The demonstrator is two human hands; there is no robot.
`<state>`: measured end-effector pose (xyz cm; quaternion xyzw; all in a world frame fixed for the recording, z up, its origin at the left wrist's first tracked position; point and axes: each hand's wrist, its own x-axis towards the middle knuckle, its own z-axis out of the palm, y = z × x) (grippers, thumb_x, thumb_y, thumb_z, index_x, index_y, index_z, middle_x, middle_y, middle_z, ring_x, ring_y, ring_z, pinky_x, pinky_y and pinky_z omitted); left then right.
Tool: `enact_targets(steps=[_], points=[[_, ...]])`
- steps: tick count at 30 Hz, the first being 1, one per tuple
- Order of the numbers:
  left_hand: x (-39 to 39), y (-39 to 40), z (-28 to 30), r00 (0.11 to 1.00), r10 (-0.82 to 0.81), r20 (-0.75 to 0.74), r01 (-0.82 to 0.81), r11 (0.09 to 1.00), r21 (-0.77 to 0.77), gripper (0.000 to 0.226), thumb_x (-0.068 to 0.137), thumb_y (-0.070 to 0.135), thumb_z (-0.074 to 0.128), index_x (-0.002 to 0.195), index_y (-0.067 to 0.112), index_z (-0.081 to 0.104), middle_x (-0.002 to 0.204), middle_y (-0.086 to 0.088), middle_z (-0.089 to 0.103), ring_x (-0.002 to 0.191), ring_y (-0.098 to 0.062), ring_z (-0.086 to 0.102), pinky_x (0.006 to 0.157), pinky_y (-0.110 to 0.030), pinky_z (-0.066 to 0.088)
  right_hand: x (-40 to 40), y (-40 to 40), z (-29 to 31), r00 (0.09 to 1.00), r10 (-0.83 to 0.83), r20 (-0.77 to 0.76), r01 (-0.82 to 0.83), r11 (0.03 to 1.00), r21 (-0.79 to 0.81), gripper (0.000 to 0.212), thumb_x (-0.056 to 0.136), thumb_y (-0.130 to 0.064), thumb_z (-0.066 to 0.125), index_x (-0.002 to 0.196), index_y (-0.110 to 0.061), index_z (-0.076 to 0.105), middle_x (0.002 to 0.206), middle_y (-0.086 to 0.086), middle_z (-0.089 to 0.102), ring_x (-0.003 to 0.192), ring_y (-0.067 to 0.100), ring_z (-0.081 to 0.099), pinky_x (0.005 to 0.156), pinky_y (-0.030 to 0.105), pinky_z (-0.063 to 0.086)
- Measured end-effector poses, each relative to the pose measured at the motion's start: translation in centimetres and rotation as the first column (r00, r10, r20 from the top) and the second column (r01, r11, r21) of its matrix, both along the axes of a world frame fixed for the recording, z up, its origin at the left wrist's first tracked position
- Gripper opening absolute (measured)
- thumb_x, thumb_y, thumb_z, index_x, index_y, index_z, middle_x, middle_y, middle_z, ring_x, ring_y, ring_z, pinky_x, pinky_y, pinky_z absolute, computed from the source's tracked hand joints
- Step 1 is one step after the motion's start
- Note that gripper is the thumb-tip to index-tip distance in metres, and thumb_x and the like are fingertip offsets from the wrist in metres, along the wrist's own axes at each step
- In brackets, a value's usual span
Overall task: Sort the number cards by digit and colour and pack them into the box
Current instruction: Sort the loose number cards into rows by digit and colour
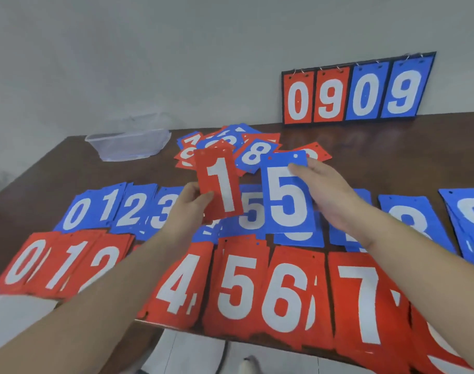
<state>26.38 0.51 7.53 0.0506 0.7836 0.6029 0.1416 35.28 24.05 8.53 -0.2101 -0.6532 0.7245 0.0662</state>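
Observation:
My left hand pinches a red card with a white 1 by its lower left edge and holds it upright above the table. My right hand holds a blue card with a white 5 from its right side, over the blue 5 stack. A row of blue stacks from 0 to 9 lies across the table's middle. A row of red stacks lies along the near edge. A loose heap of unsorted cards sits behind the held cards. The clear plastic box stands at the far left.
A flip scoreboard reading 0909 leans against the wall at the back right. The brown table meets the wall at the back. A white sheet lies at the near left edge. Floor tiles show below the table's near edge.

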Motion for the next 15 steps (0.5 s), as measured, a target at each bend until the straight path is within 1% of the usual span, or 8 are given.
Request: enact_targets(steps=[2,5,6,8,9,12,13,15], points=[[0.6,-1.4,0.1,0.998,0.056,0.008,-0.056,0.998,0.028,0.012,0.103,0.016,0.052,0.111,0.024,0.056,0.107,0.002,0.070,0.091,-0.015,0.070,0.065,-0.027,0.054,-0.1,-0.6,0.0,1.000,0.005,0.011,-0.005,1.000,-0.005,0.019,0.100,-0.033,0.060,0.114,-0.022,0.066,0.091,-0.003,0.079,0.077,0.018,0.077,0.053,0.025,0.055],[1.4,-4.0,0.3,0.994,0.096,0.045,-0.099,0.992,0.080,0.027,0.101,0.008,0.052,0.119,0.027,0.054,0.109,-0.008,0.075,0.098,-0.027,0.073,0.081,-0.042,0.061,-0.6,-2.1,0.0,0.997,0.052,0.050,-0.053,0.999,0.015,0.017,0.097,-0.031,0.064,0.111,-0.023,0.065,0.087,-0.001,0.079,0.076,0.023,0.077,0.072,0.041,0.062],[1.6,-5.0,0.4,0.992,0.104,0.071,-0.111,0.987,0.117,0.031,0.100,0.006,0.051,0.122,0.028,0.053,0.105,-0.007,0.076,0.095,-0.027,0.074,0.079,-0.043,0.061,-0.7,-2.9,0.1,0.995,0.073,0.062,-0.074,0.997,0.025,0.015,0.097,-0.030,0.065,0.110,-0.023,0.064,0.085,-0.001,0.079,0.075,0.024,0.077,0.075,0.043,0.062],[1.6,-7.0,0.6,0.989,0.118,0.091,-0.130,0.981,0.146,0.036,0.101,0.005,0.049,0.127,0.030,0.051,0.097,-0.001,0.078,0.086,-0.022,0.076,0.069,-0.039,0.061,-1.1,-4.4,0.3,0.991,0.111,0.074,-0.115,0.992,0.058,0.013,0.098,-0.027,0.063,0.109,-0.021,0.064,0.084,-0.001,0.079,0.073,0.023,0.077,0.073,0.041,0.061],[1.4,-8.2,0.6,0.987,0.134,0.086,-0.145,0.980,0.137,0.037,0.101,0.007,0.049,0.130,0.031,0.051,0.097,0.001,0.078,0.085,-0.021,0.076,0.069,-0.038,0.061,-1.4,-5.3,0.4,0.989,0.129,0.076,-0.135,0.988,0.074,0.016,0.099,-0.026,0.062,0.112,-0.018,0.064,0.086,0.000,0.079,0.075,0.023,0.077,0.075,0.043,0.062],[0.7,-12.2,0.4,0.979,0.186,0.080,-0.195,0.972,0.133,0.035,0.101,0.014,0.054,0.129,0.035,0.054,0.104,0.000,0.077,0.091,-0.024,0.076,0.081,-0.044,0.060,-2.5,-8.2,1.0,0.976,0.198,0.092,-0.206,0.974,0.090,0.032,0.098,-0.032,0.064,0.121,-0.010,0.060,0.097,0.005,0.078,0.083,0.027,0.077,0.089,0.054,0.058],[0.2,-14.2,0.4,0.976,0.201,0.079,-0.211,0.966,0.149,0.033,0.101,0.015,0.055,0.126,0.035,0.055,0.102,-0.001,0.077,0.091,-0.024,0.076,0.079,-0.043,0.060,-3.6,-9.7,1.0,0.971,0.216,0.105,-0.227,0.968,0.110,0.033,0.098,-0.033,0.064,0.123,-0.012,0.059,0.097,0.004,0.079,0.084,0.026,0.077,0.089,0.054,0.059],[-0.4,-16.5,0.1,0.966,0.252,0.060,-0.258,0.958,0.123,0.030,0.101,0.014,0.054,0.120,0.036,0.057,0.096,0.002,0.077,0.087,-0.021,0.075,0.074,-0.038,0.059,-4.6,-11.2,1.2,0.970,0.214,0.116,-0.227,0.968,0.106,0.030,0.098,-0.034,0.064,0.124,-0.019,0.060,0.094,0.000,0.079,0.080,0.024,0.077,0.081,0.047,0.062]])
